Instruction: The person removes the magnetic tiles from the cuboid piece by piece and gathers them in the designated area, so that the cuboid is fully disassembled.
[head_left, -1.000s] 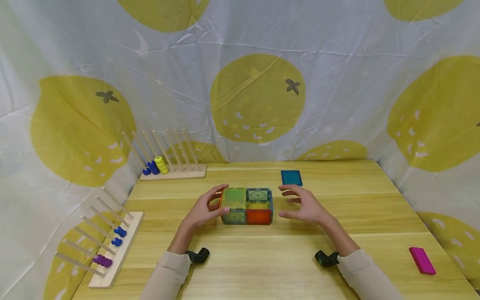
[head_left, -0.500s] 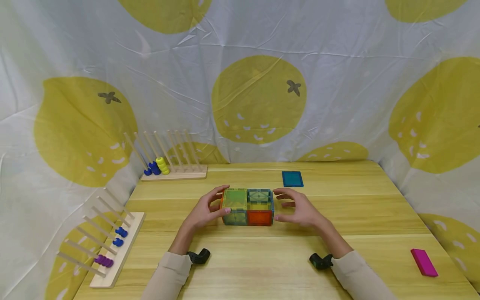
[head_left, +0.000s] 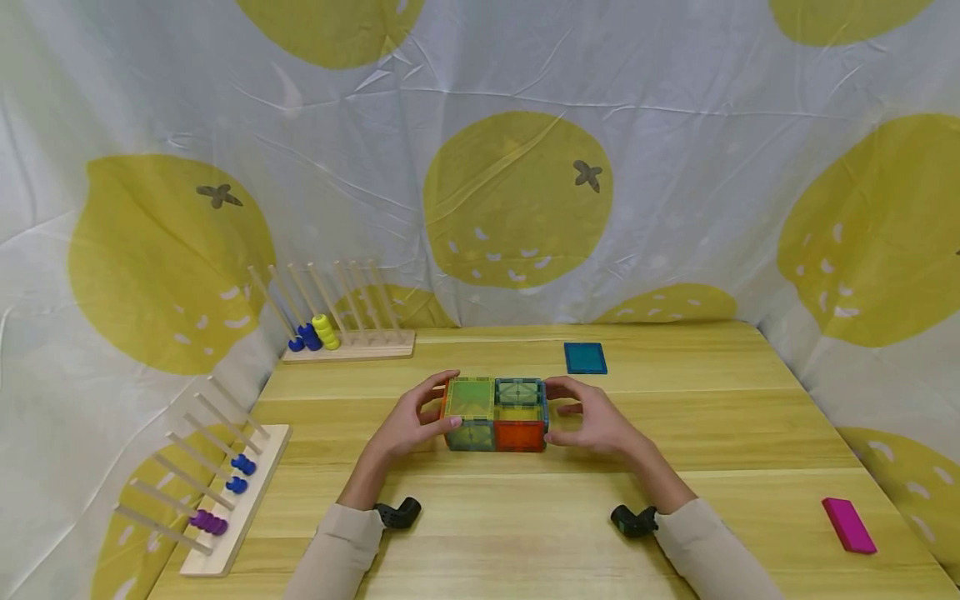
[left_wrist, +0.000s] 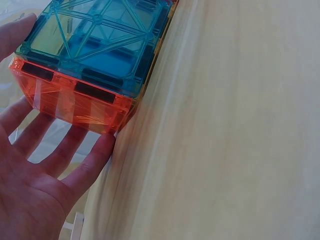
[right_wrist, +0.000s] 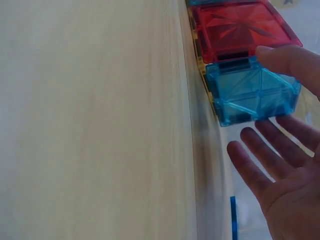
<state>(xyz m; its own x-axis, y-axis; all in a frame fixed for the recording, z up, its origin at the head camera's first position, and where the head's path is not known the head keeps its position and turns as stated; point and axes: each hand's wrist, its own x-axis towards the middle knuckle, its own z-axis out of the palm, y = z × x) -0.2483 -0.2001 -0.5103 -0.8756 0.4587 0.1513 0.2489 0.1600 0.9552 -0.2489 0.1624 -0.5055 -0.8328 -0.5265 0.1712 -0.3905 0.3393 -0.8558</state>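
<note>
A two-cell box of translucent magnetic tiles (head_left: 521,436) sits in the middle of the table. Its left cell is topped by a yellow-green tile (head_left: 470,397); the right cell is uncovered, with a yellow base inside. My left hand (head_left: 401,423) grips the left end, thumb at the front and fingers along the orange side tile (left_wrist: 70,102). At the other end my right hand (head_left: 596,418) holds the box loosely, thumb on the front corner by the red tile (right_wrist: 245,27), fingertips by the blue end tile (right_wrist: 255,95).
Behind the box and to its right lies a flat blue tile (head_left: 585,357). A magenta block (head_left: 848,525) is near the right edge. Two wooden peg racks with beads stand leftward, one at the back (head_left: 360,344) and one at the left edge (head_left: 251,492). Lemon-print cloth (head_left: 675,208) hangs behind.
My right hand has moved left from beside the box until its thumb and fingers meet the right end. The left hand and the box stay in place.
</note>
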